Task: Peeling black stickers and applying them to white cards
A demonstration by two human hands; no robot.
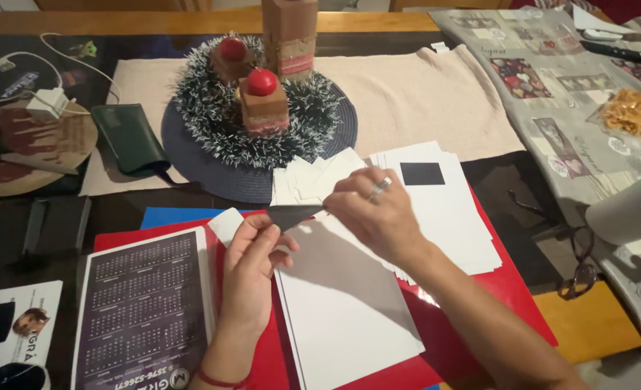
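Paper, dark and folded into a small pointed triangle [293, 214], sits pinched between my two hands just above the white sheet [342, 303]. My right hand [374, 213] comes in from the lower right, fingers curled together and closed on the blunt end of the triangle, a ring showing on one finger. My left hand [252, 271] rises from below, fingers bent inward, thumb and fingertips closed on the triangle's lower edge near its tip, a red cord around the wrist. The triangle is held roughly level, its sharp point aimed to my left.

Under my hands the white sheet lies on a red mat [508, 289], with a fanned stack of more white sheets [454, 217] to the right, one small black rectangle [421, 173] lying on top of it. A dark printed calendar card [143, 310] lies just left of my left wrist, partly over the red mat, and a blue sheet [172, 215] peeks out behind it.

Farther back on the beige runner [414, 97] stands a tinsel wreath [205, 115] on a dark round placemat, holding brown blocks topped with red balls [262, 81]. A green pouch [129, 137] rests to the left of it, and eyeglasses [573, 260] lie well off to the right
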